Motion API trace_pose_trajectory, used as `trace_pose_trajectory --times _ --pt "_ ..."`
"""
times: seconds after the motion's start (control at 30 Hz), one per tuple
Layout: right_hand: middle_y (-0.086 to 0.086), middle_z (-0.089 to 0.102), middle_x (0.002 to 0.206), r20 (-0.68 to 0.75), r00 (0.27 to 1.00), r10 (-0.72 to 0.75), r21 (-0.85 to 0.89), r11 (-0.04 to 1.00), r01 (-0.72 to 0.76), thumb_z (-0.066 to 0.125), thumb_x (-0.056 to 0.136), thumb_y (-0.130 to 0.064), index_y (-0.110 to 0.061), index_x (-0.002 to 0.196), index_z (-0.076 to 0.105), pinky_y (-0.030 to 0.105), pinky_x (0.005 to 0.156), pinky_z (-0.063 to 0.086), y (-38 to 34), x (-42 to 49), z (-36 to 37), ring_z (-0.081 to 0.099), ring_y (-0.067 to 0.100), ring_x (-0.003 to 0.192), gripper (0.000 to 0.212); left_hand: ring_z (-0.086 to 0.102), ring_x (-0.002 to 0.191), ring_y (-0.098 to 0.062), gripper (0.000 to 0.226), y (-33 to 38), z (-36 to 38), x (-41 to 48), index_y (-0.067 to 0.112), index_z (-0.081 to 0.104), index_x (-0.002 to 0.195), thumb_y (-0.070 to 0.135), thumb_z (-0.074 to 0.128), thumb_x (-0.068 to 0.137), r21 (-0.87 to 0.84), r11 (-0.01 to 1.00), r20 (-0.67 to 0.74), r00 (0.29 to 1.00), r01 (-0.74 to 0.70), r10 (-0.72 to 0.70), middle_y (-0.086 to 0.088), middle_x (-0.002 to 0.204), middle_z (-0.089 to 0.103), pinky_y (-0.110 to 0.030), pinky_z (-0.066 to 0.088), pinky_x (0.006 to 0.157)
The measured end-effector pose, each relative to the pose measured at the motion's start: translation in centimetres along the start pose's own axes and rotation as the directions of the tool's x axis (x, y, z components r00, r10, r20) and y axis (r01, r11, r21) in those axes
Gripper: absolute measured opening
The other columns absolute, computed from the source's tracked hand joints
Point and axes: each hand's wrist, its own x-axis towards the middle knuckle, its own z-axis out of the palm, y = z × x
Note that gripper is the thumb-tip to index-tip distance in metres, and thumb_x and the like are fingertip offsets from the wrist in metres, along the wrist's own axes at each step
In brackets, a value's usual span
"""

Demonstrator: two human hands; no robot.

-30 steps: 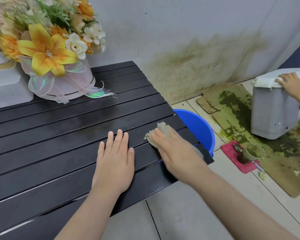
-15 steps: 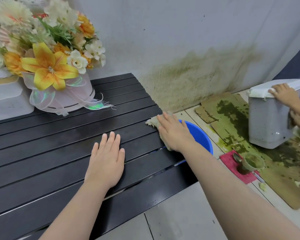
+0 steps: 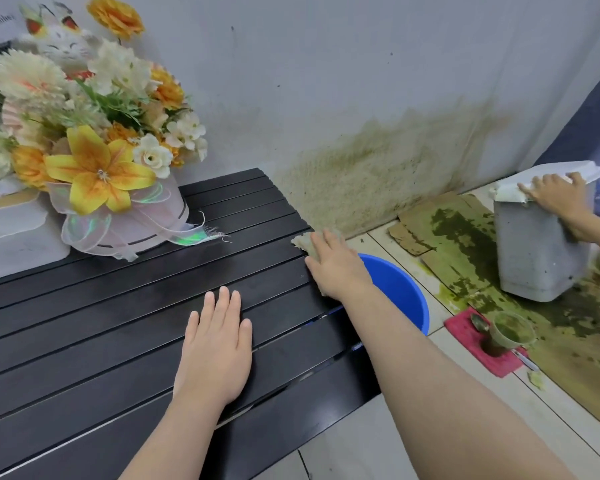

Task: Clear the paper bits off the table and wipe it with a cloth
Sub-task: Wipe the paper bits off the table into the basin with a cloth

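Head view: left hand flat on black slatted bench, fingers straight, together, holding nothing. Under right hand, cloth pressed onto bench's far right edge, fingers extended over it, one corner peeking out past fingertips. Blue bucket on floor just beside that edge. Back left of bench: flowers. At far right, another person's hand on grey bin.

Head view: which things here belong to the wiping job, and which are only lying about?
Job in hand:
table
cloth, pressed under the right hand at the table's right edge
left hand, flat on the slats

Lying about:
flower arrangement on the table
blue bucket beside the table
grey bin, cup and stained cardboard further right
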Motion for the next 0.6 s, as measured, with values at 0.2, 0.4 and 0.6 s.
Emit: trace_pose_trajectory --times 0.2,0.4,0.6 --pt "-0.012 0.002 0.158 -0.017 0.995 -0.096 -0.004 0.995 0.096 0.027 0.099 -0.040 -0.030 0.149 0.012 0.034 0.117 0.007 2.8 -9.5 0.3 -0.004 0.013 0.145 0.052 -0.012 0.145 -0.015 0.054 -0.3 0.3 0.0 0.021 -0.002 0.148 0.035 0.011 0.097 0.034 0.999 -0.003 1.000 -0.005 0.006 0.003 0.159 -0.006 -0.037 -0.001 0.119" --pt "-0.014 0.004 0.158 -0.007 0.991 -0.136 -0.146 0.980 0.133 0.025 0.098 -0.045 -0.032 0.148 0.011 0.030 0.116 -0.007 2.2 -15.9 0.9 -0.006 0.011 0.144 0.054 0.005 0.145 -0.020 0.048 0.6 -1.6 -0.6 0.011 0.025 0.144 0.025 0.022 0.099 -0.129 0.991 -0.028 0.999 0.020 -0.024 -0.002 0.156 0.020 -0.037 0.009 0.117" --pt "-0.007 0.006 0.159 -0.040 0.997 0.065 -0.140 0.988 -0.070 0.024 0.099 -0.041 -0.027 0.148 0.013 0.044 0.116 0.001 2.2 -12.8 0.1 -0.001 0.020 0.145 0.052 -0.002 0.146 -0.018 0.057 -2.4 -1.5 -8.7 0.019 0.010 0.148 0.042 0.013 0.096 0.026 0.999 -0.027 0.999 0.041 -0.040 0.004 0.158 0.009 -0.038 0.006 0.117"
